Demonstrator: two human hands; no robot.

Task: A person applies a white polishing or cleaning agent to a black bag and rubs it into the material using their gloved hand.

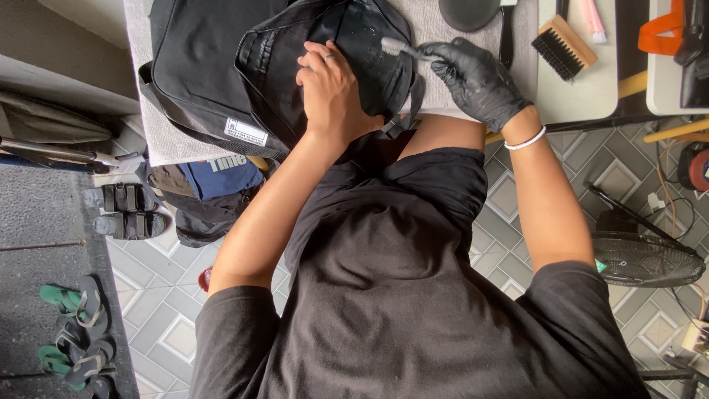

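head view: looking straight down over the person's black shirt to a table edge
left hand [331, 92]: bare, ring on one finger, palm down flat on the black backpack [295, 66], fingers spread only a little and slightly curled, pressing the fabric, not gripping anything
right hand [476, 77]: in a black glove, white band at the wrist, fingers closed around the handle of a small grey brush [399, 48], bristle end resting on the backpack's top panel
black backpack: lies on the grey towel [159, 111] at the near-left part of the table, partly overhanging the edge, white label patch on its lower side
small grey brush: between both hands, head pointing left, touching the bag just beside the left hand's fingertips
wooden brush [563, 46]: black bristles, lies on the white tabletop [591, 92] right of the gloved hand, well apart from the bag
dark round lid [468, 11]: at the top edge, behind the gloved hand
floor: grey patterned tiles, sandals [125, 210] and green flip-flops [70, 299] at left, black fan [639, 258] at right
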